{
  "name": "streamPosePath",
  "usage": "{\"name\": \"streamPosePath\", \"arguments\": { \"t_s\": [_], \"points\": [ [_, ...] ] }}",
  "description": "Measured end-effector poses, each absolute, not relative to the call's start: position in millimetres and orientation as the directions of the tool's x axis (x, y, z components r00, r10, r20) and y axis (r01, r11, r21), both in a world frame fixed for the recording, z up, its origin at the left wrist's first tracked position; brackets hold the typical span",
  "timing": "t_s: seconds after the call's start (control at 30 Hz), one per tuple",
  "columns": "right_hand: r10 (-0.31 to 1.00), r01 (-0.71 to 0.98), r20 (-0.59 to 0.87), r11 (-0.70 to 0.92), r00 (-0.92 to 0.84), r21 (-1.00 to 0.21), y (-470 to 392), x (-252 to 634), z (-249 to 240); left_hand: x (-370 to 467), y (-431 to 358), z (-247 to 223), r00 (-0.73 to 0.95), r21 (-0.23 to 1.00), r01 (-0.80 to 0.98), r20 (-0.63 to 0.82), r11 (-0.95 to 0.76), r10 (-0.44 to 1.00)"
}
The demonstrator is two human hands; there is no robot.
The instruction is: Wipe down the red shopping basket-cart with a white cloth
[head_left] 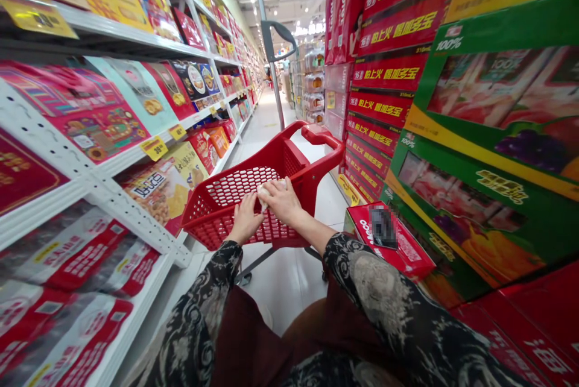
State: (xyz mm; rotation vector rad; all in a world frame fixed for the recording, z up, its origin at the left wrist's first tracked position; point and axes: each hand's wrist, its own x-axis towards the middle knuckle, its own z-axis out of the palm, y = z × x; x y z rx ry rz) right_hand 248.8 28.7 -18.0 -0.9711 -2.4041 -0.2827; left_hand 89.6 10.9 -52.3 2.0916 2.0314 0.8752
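Observation:
A red plastic shopping cart (312,179) with a perforated basket stands sideways before me on the floor. My right hand (284,201) is pressed over the basket's near rim, its fingers closed on a crumpled white tissue (263,195). Close beside it, my left hand (246,218) grips the same rim, with its thumb near the tissue. Part of the tissue is hidden under the right fingers. The cart's handle is at its right end, apart from both hands.
White shelves (131,164) with packaged biscuits and gift boxes line the left side. Stacked red drink cartons (384,70) and green juice cartons (488,152) rise on the right. A red box (411,260) with a pixelated patch lies low there. A metal pole (274,88) stands behind the cart.

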Motion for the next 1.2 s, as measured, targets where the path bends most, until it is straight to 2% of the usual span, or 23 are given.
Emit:
{"name": "streamPosePath", "arguments": {
  "t_s": [0.13, 0.23, 0.4, 0.5, 0.6, 0.7, 0.97, 1.13, 1.2],
  "points": [
    [0.541, 0.692, 0.585, 0.720, -0.604, 0.048, 35.4, 253.4, -27.0, 90.5, 12.2, -52.9, -0.016, 0.358, 0.928, 0.311, -0.102, 0.950],
    [0.559, 0.702, 0.585, 0.712, -0.587, 0.024, 38.8, 262.0, -24.0, 89.8, 15.0, -55.2, 0.012, 0.314, 0.941, 0.344, -0.127, 0.939],
    [0.644, 0.784, 0.609, 0.618, -0.463, -0.059, 42.1, 278.1, -9.1, 89.8, 18.8, -58.8, 0.025, 0.291, 0.946, 0.375, -0.143, 0.927],
    [0.646, 0.789, 0.626, 0.609, -0.436, -0.079, 37.7, 275.5, -4.7, 94.7, 17.3, -56.4, 0.016, 0.255, 0.959, 0.380, -0.121, 0.925],
    [0.645, 0.786, 0.626, 0.613, -0.437, -0.083, 34.0, 264.5, -6.0, 100.7, 13.5, -51.0, 0.015, 0.205, 0.974, 0.366, -0.096, 0.930],
    [0.639, 0.788, 0.608, 0.615, -0.471, -0.037, 36.8, 260.2, -7.6, 103.1, 9.3, -47.4, 0.012, 0.170, 0.982, 0.364, -0.079, 0.931],
    [0.604, 0.806, 0.657, 0.591, -0.451, 0.010, 46.3, 321.3, 16.1, 90.9, 3.7, -49.8, 0.016, 0.183, 0.979, 0.391, -0.095, 0.920],
    [0.632, 0.883, 0.734, 0.459, -0.248, -0.097, 55.0, 363.5, 27.3, 88.8, -5.3, -44.4, 0.002, 0.193, 0.978, 0.365, -0.078, 0.931],
    [0.621, 0.877, 0.744, 0.469, -0.247, -0.100, 56.5, 366.4, 22.5, 95.9, -7.2, -39.8, -0.042, 0.192, 0.981, 0.361, -0.030, 0.932]
  ]
}}
